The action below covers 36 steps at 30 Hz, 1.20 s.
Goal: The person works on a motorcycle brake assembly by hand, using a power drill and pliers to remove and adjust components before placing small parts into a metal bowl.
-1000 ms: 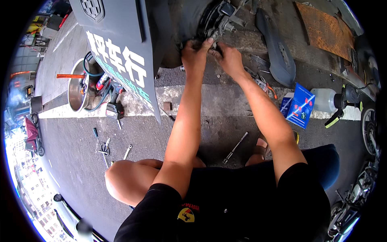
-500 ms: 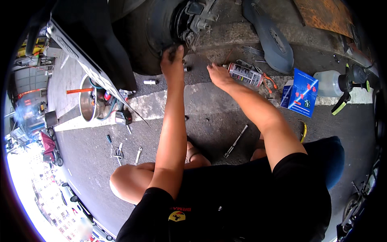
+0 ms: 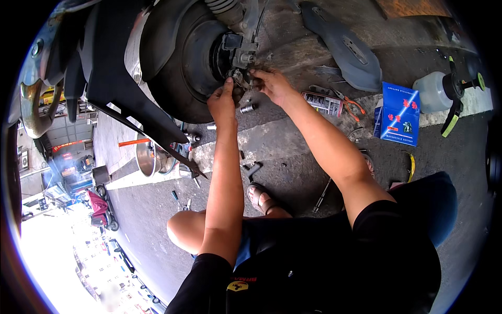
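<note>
Both hands are at a small dull metal part low on the hub of a dark wheel, beside a metal bracket. My left hand grips it from below left, thumb raised along it, the other fingers partly hidden. My right hand pinches at its right side, fingertips curled against it. A silver socket lies on the ground just below the hands. A dark plastic body panel hangs to the left of the wheel.
On the right lie a spray can, orange pliers, a blue box, a pump sprayer and a long grey panel. A steel bowl sits at left; a long metal tool lies between my feet.
The view has shifted, showing more of the wheel. My right hand, apart near the spray can half a second ago, is back at the hub beside my left hand.
</note>
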Available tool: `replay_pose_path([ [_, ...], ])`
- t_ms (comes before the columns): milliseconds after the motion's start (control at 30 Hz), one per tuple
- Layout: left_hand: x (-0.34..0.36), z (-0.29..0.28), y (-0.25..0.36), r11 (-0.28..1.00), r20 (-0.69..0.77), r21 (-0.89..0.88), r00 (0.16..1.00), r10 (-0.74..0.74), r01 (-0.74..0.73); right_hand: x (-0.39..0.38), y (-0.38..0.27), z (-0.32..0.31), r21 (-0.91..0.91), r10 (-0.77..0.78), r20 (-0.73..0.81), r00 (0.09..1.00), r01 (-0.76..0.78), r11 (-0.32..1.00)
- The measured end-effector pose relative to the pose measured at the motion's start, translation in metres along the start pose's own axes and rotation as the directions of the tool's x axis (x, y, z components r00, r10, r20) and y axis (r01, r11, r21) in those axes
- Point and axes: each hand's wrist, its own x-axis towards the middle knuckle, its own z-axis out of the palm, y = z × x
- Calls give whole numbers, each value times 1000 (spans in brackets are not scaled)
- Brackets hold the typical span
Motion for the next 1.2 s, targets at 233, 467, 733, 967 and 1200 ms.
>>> replay_pose_path([
  [233,-12,17,3,994,-108,0,988,109,-110,-4,8,18,20,-90,-80,993,91,996],
  [467,-1,15,11,1000,-99,22,995,8,-6,2,13,36,-42,-327,-171,929,325,945],
  [733,1,21,11,969,-81,-98,968,-236,228,-3,17,39,180,-206,-186,961,239,954],
  [967,-1,25,11,936,-27,-230,960,-278,265,4,19,39,218,-256,-218,942,303,928],
  [1200,4,19,5,929,38,-221,955,-295,296,0,16,36,214,-201,-154,967,231,949],
])
